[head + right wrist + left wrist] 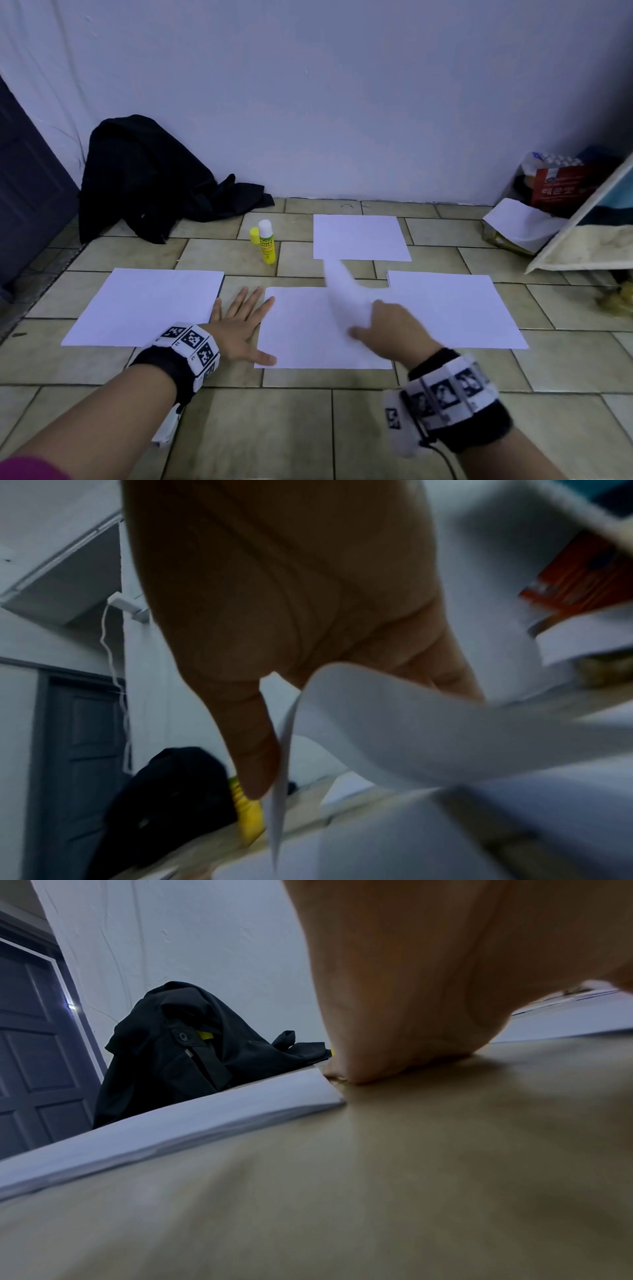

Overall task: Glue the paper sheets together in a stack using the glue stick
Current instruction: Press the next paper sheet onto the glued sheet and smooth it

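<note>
Several white paper sheets lie on the tiled floor: a left sheet (147, 305), a middle sheet (308, 329), a far sheet (359, 236) and a right sheet (452, 308). My left hand (239, 318) lies flat with fingers spread at the middle sheet's left edge, thumb on its near corner. My right hand (376, 325) pinches a lifted sheet (346, 294) that curls up, blurred, over the middle sheet. In the right wrist view the lifted sheet (394, 723) bends beside my fingers (260, 750). The uncapped yellow glue stick (267, 243) stands behind, its cap (254, 235) next to it.
A black jacket (147, 178) is heaped against the wall at the back left, beside a dark door (27, 192). At the right stand a leaning white board (582, 233), a red package (561, 188) and a loose paper (520, 222). Bare tiles (274, 428) lie in front.
</note>
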`<act>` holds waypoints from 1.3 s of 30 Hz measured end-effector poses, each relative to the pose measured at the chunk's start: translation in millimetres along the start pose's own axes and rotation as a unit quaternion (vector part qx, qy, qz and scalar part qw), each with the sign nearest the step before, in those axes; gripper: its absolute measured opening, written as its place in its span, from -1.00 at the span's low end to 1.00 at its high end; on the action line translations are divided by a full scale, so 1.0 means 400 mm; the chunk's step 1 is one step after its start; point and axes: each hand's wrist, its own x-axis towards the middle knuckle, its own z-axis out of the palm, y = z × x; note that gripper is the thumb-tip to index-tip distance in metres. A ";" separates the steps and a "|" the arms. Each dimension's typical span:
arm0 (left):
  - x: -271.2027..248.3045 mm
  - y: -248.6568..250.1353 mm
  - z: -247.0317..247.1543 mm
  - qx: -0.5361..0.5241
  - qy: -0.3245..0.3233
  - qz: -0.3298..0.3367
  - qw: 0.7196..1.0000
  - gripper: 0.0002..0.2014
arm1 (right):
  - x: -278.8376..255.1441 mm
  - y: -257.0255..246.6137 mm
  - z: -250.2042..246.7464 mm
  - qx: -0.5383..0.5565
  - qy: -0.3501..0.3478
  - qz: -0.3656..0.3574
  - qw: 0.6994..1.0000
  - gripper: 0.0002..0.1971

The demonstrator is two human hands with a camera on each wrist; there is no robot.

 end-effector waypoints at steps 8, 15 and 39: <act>0.007 -0.004 0.005 0.004 0.006 -0.008 1.000 0.50 | 0.012 -0.124 0.098 0.012 -0.009 -0.042 0.999 -0.60; 0.007 0.001 0.011 0.008 0.014 -0.026 1.000 0.19 | 0.021 -0.135 0.114 -0.015 -0.068 0.027 0.997 0.22; 0.018 -0.009 0.015 0.022 0.007 -0.019 1.000 0.29 | 0.068 -0.162 0.119 -0.065 -0.117 0.075 0.988 0.11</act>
